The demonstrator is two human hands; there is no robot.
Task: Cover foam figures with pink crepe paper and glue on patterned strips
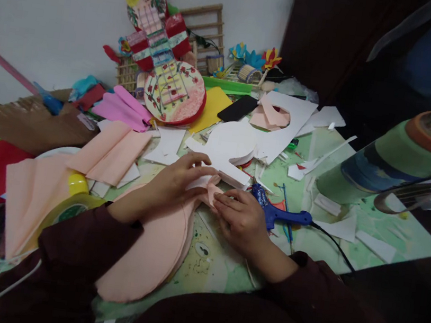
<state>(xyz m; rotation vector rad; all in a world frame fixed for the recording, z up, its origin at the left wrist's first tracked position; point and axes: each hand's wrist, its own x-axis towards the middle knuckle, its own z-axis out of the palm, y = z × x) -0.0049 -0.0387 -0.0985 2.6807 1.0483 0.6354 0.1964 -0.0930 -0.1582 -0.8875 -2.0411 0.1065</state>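
A rounded craft shape (147,248) covered in peach paper lies on the table in front of me, narrowing towards its far end. My left hand (186,181) is closed at that narrow end, fingers bent over it. Close beside it, my right hand (241,218) pinches a small folded flap of peach paper (213,190) between thumb and fingers. The flap's underside and part of the narrow end are hidden by the hands. Just right of my right hand lies a blue glue gun (280,213) with a black cord.
White cut board pieces (230,139) and scraps spread behind the hands. A green bottle (393,154) stands at right. Peach crepe paper (110,152), a roll of tape (68,210) and brown paper (32,125) lie left. A decorated round-based craft (175,91) leans at the back near a black phone (238,108).
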